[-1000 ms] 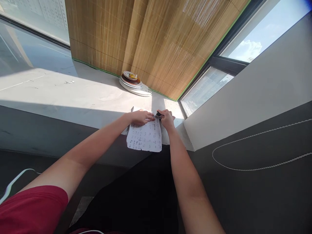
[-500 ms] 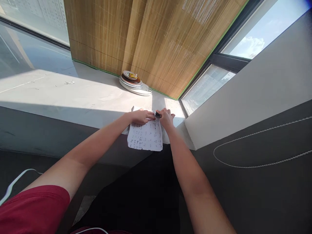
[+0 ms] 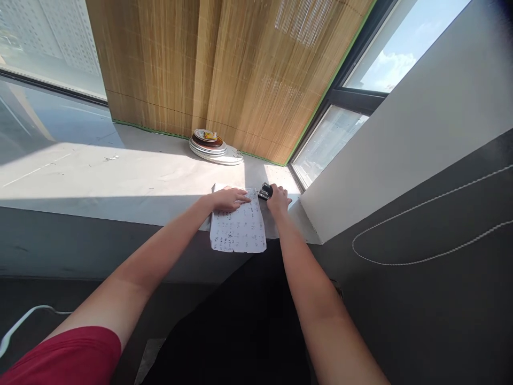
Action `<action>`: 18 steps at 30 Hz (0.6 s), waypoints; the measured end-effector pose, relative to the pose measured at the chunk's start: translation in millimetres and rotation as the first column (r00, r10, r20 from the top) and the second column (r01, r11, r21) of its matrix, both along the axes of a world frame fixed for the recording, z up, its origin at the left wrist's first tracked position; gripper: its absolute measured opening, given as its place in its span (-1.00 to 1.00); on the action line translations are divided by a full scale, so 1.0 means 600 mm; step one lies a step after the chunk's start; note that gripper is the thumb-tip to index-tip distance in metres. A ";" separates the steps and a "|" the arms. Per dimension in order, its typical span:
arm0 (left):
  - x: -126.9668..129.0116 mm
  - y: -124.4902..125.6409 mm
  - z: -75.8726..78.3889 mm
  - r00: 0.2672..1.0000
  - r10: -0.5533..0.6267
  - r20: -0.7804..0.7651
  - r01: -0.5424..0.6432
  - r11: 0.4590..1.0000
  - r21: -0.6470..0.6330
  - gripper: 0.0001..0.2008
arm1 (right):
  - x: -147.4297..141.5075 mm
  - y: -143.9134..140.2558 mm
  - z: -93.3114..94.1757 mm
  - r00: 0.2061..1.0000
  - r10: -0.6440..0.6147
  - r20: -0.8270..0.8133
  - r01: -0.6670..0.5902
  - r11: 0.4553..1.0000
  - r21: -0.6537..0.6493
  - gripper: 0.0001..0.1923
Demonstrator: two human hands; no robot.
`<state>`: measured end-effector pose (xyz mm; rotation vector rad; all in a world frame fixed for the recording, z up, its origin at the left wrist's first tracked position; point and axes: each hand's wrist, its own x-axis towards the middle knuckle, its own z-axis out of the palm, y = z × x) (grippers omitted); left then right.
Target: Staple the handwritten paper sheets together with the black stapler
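Head view, looking down along both bare arms to a grey window ledge.

Left hand lying flat, fingers stretched out and pressed on the top part of a sheet of paper; nothing gripped, just holding the sheet down. Sheet covered with handwritten marks, resting at the ledge's near edge, close to its right end, lower half drooping over the edge and down the dark front face.

Right hand just beside the sheet's upper right corner, fingers curled down over a small black stapler. Closed loosely around it, resting on the ledge; how firm the hold is, cannot tell from here. Stapler sitting at the paper's top right corner, touching or nearly touching it, hard to say which.

Farther back on the ledge, towards its far edge: a stack of plates, white ones below, a brown one on top with something yellow in it, hard against the foot of a bamboo blind. Well apart from both hands.

Sunlight across the ledge's far half, near strip in shade. White wall closing the ledge's right end, window glass behind. Red sleeve at bottom left, white cable beside it.
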<state>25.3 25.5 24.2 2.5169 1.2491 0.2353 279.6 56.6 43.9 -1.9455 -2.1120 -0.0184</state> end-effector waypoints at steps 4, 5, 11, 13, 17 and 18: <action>0.002 -0.002 0.002 1.000 0.002 -0.018 -0.002 1.000 -0.010 -0.34 | 0.018 0.007 0.003 0.984 -0.083 -0.158 0.090 0.995 0.036 -0.62; 0.003 -0.001 0.002 1.000 0.001 -0.018 -0.001 1.000 -0.006 -0.35 | 0.020 0.008 0.004 0.976 -0.080 -0.201 0.095 0.993 0.066 -0.66; 0.000 0.008 0.005 0.980 0.129 0.154 -0.163 0.960 0.228 -0.58 | -0.023 -0.002 0.009 0.850 0.054 -0.525 0.071 0.974 0.214 -0.86; -0.012 0.012 0.008 0.890 0.309 0.336 -0.418 0.847 0.329 -0.62 | -0.059 -0.017 0.008 0.781 0.120 -0.613 -0.040 0.989 0.144 -0.87; -0.041 0.013 0.013 0.633 0.556 0.538 -0.761 0.573 0.304 -0.71 | -0.135 -0.057 -0.001 0.789 0.264 -0.555 -0.265 0.961 0.079 -0.77; -0.045 0.012 0.014 0.616 0.577 0.536 -0.777 0.559 0.290 -0.72 | -0.148 -0.065 -0.003 0.805 0.283 -0.521 -0.298 0.953 0.056 -0.73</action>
